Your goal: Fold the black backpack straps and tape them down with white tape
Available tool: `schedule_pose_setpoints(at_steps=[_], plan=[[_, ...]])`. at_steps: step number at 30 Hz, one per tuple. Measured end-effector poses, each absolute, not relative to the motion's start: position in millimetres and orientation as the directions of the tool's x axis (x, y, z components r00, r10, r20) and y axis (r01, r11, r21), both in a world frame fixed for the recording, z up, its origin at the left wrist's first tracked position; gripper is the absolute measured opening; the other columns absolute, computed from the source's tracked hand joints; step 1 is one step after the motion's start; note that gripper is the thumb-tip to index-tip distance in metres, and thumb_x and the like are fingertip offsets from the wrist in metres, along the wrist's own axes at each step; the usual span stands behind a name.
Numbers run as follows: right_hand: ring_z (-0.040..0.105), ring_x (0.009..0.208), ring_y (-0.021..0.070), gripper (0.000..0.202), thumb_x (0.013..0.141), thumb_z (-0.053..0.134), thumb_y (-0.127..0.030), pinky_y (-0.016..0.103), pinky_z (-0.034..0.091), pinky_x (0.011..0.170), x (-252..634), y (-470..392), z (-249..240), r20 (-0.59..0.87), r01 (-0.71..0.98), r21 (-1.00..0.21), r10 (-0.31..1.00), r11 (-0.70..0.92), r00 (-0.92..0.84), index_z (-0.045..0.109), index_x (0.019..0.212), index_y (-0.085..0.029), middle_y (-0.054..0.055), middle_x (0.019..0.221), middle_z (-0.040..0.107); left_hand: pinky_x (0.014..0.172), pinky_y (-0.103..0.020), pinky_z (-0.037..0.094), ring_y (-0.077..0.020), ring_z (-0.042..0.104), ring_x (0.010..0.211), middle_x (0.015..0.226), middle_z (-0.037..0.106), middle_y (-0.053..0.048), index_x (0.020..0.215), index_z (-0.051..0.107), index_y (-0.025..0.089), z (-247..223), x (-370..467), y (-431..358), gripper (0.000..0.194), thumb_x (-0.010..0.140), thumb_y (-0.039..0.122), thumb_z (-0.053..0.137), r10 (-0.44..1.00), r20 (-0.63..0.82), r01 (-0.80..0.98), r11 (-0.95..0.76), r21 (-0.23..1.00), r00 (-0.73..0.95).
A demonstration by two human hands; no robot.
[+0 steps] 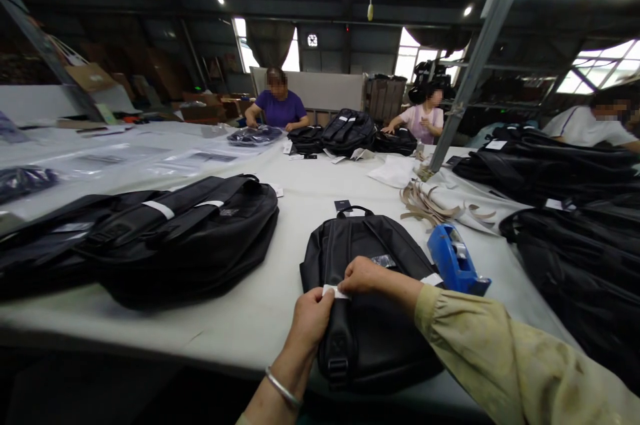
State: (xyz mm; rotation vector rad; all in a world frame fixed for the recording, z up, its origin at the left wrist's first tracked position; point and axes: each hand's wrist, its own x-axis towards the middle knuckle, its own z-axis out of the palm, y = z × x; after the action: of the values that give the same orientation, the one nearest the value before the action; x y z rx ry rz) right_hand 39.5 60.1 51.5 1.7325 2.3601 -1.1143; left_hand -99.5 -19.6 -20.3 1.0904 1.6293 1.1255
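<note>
Pinching one white strip: two hands

White paper-like strip: ends partly covered by left hand and right hand. Black rounded backpack, near: right side hidden under khaki cloth sleeve, itself cut off at near right. Black rectangular tag, far end: print too small to read. Black soft bag pile: runs past right edge.

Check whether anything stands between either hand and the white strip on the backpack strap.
Nothing visible does: the left hand and right hand both touch the white strip on the strap. The blue tape dispenser sits to the right.
</note>
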Motion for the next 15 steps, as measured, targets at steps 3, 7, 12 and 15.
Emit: schedule_pose_setpoints(at_steps=[3, 7, 12, 15], plan=[[0.045, 0.051, 0.0095, 0.019, 0.066, 0.068, -0.025, 0.022, 0.028, 0.045, 40.7, 61.8, 50.0, -0.415, 0.833, -0.54, 0.822, 0.123, -0.39, 0.058, 0.051, -0.016, -0.004, 0.047, 0.047, 0.062, -0.028, 0.043, -0.0214, 0.06, 0.071, 0.072, 0.07, -0.006, 0.075, 0.073, 0.013, -22.4, -99.8, -19.8, 0.036, 0.076, 0.045, 0.057, 0.957, -0.142, 0.215, 0.199, 0.956, -0.255], [0.042, 0.047, 0.0088, 0.023, 0.066, 0.067, -0.024, 0.022, 0.027, 0.044, 42.3, 61.3, 50.5, -0.433, 0.828, -0.552, 0.816, 0.095, -0.383, 0.054, 0.049, -0.016, -0.004, 0.045, 0.046, 0.063, -0.028, 0.043, -0.0221, 0.061, 0.071, 0.072, 0.07, -0.006, 0.074, 0.073, 0.014, -17.6, -97.6, -21.1, 0.035, 0.076, 0.044, 0.056, 0.957, -0.126, 0.231, 0.189, 0.954, -0.262], [0.044, 0.044, 0.01, 0.026, 0.067, 0.068, -0.025, 0.024, 0.03, 0.044, 40.5, 59.0, 53.9, -0.46, 0.851, -0.52, 0.817, 0.069, -0.347, 0.054, 0.048, -0.016, -0.002, 0.045, 0.048, 0.064, -0.029, 0.043, -0.0232, 0.062, 0.073, 0.071, 0.071, -0.006, 0.073, 0.072, 0.015, -11.4, -94.2, -22.6, 0.033, 0.077, 0.043, 0.055, 0.959, -0.105, 0.276, 0.18, 0.944, -0.265], [0.046, 0.044, 0.0115, 0.029, 0.067, 0.07, -0.033, 0.025, 0.033, 0.044, 40.0, 60.5, 48.9, -0.509, 0.861, -0.509, 0.808, -0.004, -0.297, 0.056, 0.049, -0.016, -0.001, 0.046, 0.05, 0.064, -0.029, 0.043, -0.0237, 0.062, 0.074, 0.07, 0.07, -0.006, 0.072, 0.072, 0.015, -12.7, -93.7, -23.8, 0.034, 0.078, 0.043, 0.054, 0.963, -0.077, 0.311, 0.158, 0.937, -0.258]])
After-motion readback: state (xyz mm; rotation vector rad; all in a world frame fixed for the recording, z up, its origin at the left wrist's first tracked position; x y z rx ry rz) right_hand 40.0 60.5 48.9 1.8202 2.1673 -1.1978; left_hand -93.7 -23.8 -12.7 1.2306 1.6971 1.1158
